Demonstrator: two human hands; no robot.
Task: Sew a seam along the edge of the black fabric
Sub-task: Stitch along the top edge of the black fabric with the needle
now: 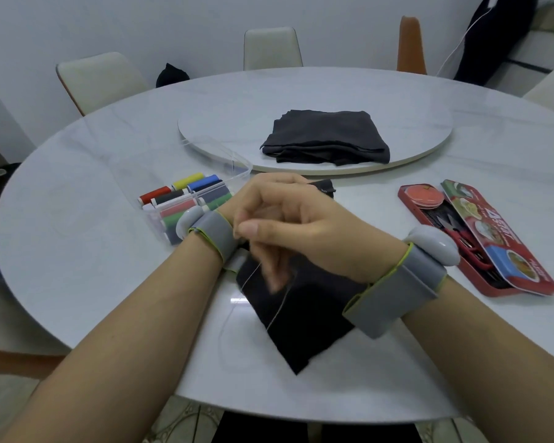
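Fingers (253,230) pinch thread (253,274) over fabric (307,321); tin (493,225) lettering unreadable.

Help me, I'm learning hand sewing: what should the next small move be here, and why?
Probably draw the right hand up and away to pull the thread snug. It hangs slack across the black fabric below that hand's pinched fingers, while the left hand grips the fabric's far edge.

a round white marble table (77,174) – cream chairs (101,79) and an orange one (411,46) against pale walls (141,24).
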